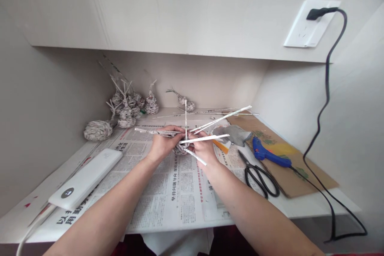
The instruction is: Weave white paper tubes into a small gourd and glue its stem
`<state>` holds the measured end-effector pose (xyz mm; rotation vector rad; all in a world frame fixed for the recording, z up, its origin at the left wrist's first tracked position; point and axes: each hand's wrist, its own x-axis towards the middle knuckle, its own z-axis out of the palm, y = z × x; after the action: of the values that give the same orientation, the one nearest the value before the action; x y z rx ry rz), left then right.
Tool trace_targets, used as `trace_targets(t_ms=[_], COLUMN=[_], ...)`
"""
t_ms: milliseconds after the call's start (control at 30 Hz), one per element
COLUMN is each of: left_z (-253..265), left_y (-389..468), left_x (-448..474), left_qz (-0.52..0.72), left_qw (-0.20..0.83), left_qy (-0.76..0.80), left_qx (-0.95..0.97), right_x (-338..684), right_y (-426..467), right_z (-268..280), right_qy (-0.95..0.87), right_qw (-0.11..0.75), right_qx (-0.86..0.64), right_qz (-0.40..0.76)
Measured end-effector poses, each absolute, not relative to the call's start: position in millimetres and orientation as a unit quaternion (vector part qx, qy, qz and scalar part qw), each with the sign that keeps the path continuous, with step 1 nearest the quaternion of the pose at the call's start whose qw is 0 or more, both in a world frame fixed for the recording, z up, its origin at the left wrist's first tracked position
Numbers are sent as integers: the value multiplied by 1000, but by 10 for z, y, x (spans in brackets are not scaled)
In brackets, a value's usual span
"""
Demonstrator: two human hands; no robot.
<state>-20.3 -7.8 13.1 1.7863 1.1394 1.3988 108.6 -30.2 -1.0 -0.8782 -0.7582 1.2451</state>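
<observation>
Above the newspaper, near the middle of the shelf, my two hands meet around a small woven piece of rolled paper. My left hand grips its left side, fingers closed. From the other side my right hand closes on it, its fingertips partly behind the paper sticks. Several thin rolled paper sticks stand out of the piece: one points straight up, others reach right and left. Much of the woven body is hidden by my fingers.
Finished woven gourd shapes stand at the back left, a round woven ball before them. A white power bank lies front left. Right are black scissors, a blue glue gun on cardboard, and its hanging cord.
</observation>
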Motion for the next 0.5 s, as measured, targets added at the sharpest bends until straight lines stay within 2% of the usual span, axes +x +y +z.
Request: trace_targets(t_ms=[267,500], left_z=[61,146], left_y=[-54,-46], left_x=[-229,-234], left_qz=[517,522], left_qw=[252,200], left_qy=[439,446], left_qx=[690,699], right_x=[1064,1038], right_y=[-312,-301], right_z=[-8,-56], right_qy=[-263,-396], right_qw=[656,690], right_qx=[-389,-388], right_qz=[590,464])
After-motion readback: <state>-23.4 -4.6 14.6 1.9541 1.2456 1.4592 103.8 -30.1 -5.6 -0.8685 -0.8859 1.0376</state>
